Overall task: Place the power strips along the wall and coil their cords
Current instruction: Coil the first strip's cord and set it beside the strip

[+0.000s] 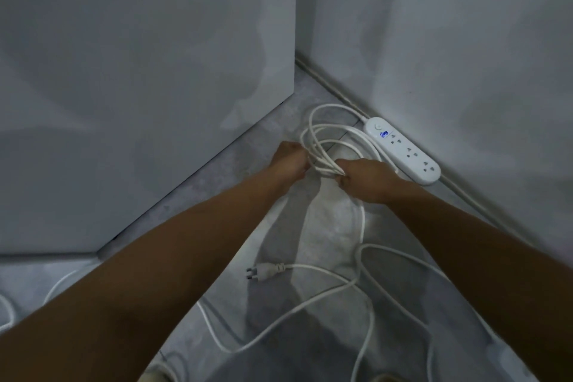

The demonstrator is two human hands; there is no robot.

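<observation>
A white power strip (403, 150) with a lit blue display lies flat on the floor against the right wall (465, 56). Its white cord (328, 130) forms several loops beside the strip. My left hand (288, 161) and my right hand (362, 178) both grip the near side of these loops, a short way apart. More loose cord (366, 298) trails over the floor towards me, ending in a white plug (263, 270) that lies between my forearms.
A tall pale cabinet (155, 102) stands on the left, leaving a narrow strip of grey floor (223, 183) up to the corner. A thin cable runs along the right wall's base. Another white cord (59, 285) lies at the lower left.
</observation>
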